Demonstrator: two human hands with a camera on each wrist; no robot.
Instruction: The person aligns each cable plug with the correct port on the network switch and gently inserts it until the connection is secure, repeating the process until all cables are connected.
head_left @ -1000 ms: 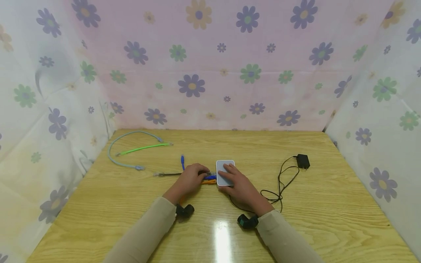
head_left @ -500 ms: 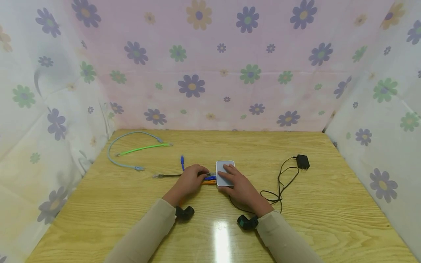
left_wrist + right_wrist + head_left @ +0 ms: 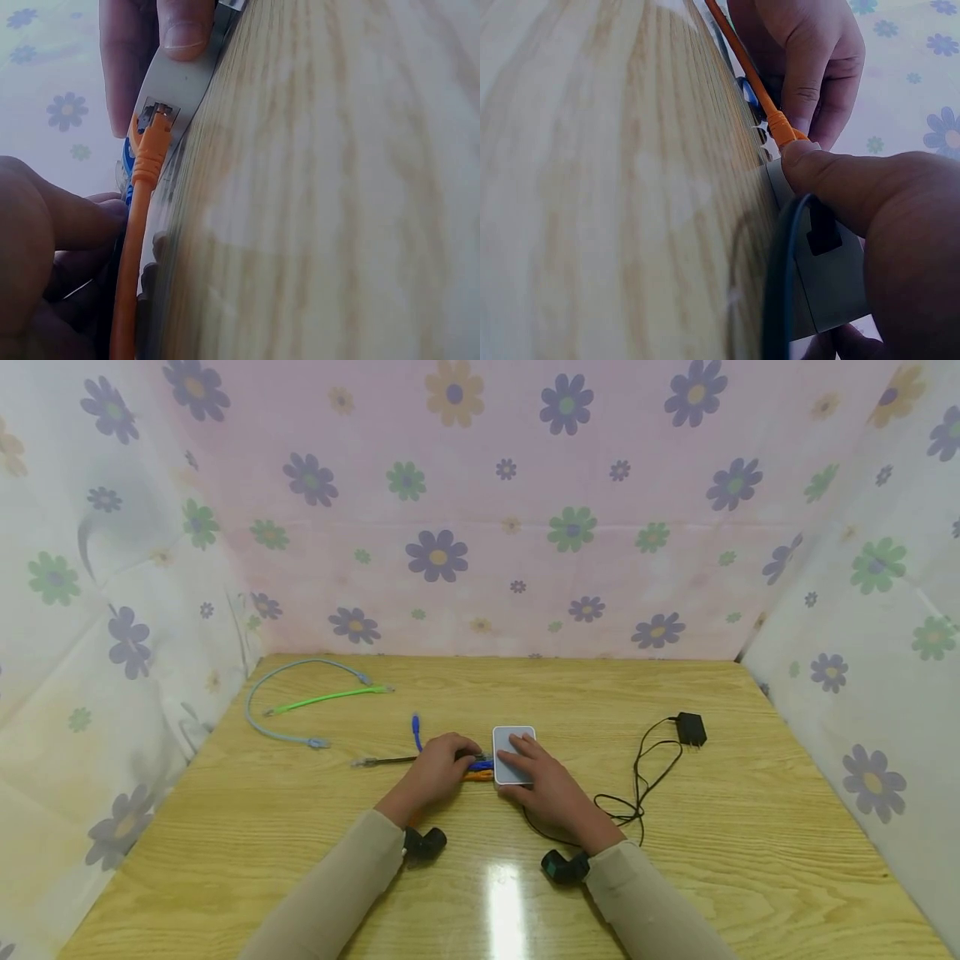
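In the head view a small white network switch (image 3: 513, 737) lies on the wooden table. My right hand (image 3: 551, 783) holds it, fingers across the top and thumb on the near side. An orange network cable (image 3: 129, 255) and a blue network cable (image 3: 481, 766) sit in ports on its left side. Beside those ports my left hand (image 3: 435, 768) pinches a black network cable (image 3: 392, 761), whose far plug sticks out to the left. The fingers hide the plug at the switch end. A black power lead (image 3: 780, 255) enters the near side of the switch.
At the back left lie a light blue network cable (image 3: 279, 670) and a short green network cable (image 3: 326, 698). A black power adapter (image 3: 691, 729) rests on the right, its thin cord looped towards the switch. Flowered cloth (image 3: 480, 527) walls the table's back and sides.
My left hand has shifted very slightly right, towards the switch, with the black network cable. The right hand and the switch stay in place.
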